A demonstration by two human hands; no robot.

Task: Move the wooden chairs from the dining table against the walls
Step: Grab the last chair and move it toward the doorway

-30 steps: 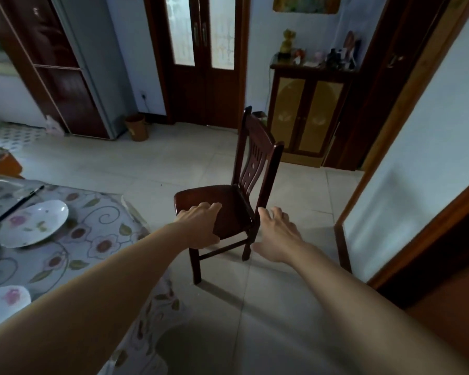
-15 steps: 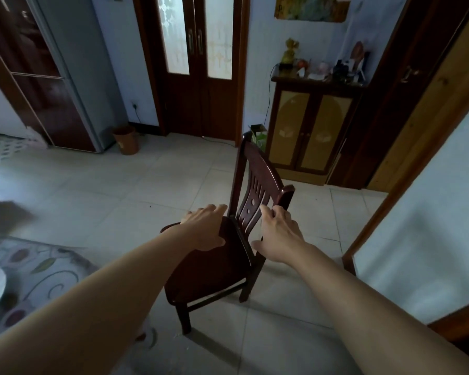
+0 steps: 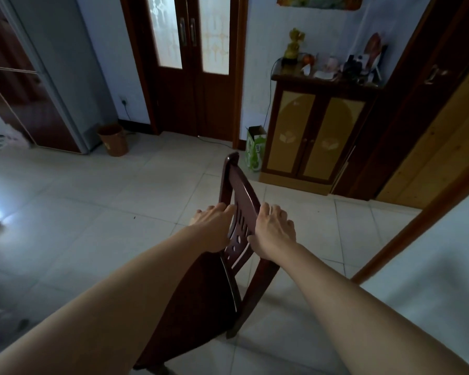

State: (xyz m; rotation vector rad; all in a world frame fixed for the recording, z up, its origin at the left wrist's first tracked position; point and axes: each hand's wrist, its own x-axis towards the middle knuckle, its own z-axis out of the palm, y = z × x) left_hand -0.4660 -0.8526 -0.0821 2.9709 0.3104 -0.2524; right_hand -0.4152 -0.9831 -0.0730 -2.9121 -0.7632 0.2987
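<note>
A dark wooden chair (image 3: 209, 299) stands on the tiled floor directly in front of me, its slatted backrest turned to the right and seen nearly edge-on. My left hand (image 3: 214, 228) lies against the left face of the backrest, fingers curled over its upper part. My right hand (image 3: 274, 231) grips the backrest from the right side, thumb on the front and fingers wrapped behind. The chair's front legs are hidden under my left forearm. The dining table is out of view.
A cabinet with yellow doors (image 3: 309, 136) stands against the far wall, with a green carton (image 3: 255, 147) beside it. Dark double doors (image 3: 192, 63), a brown bin (image 3: 113, 140) and a grey fridge (image 3: 57, 77) lie further left. A white wall (image 3: 431, 280) with wooden trim runs close on the right.
My hands rose from the seat edge to the backrest and closed on it. The view moved forward over the chair, and the table with plates left the frame.
</note>
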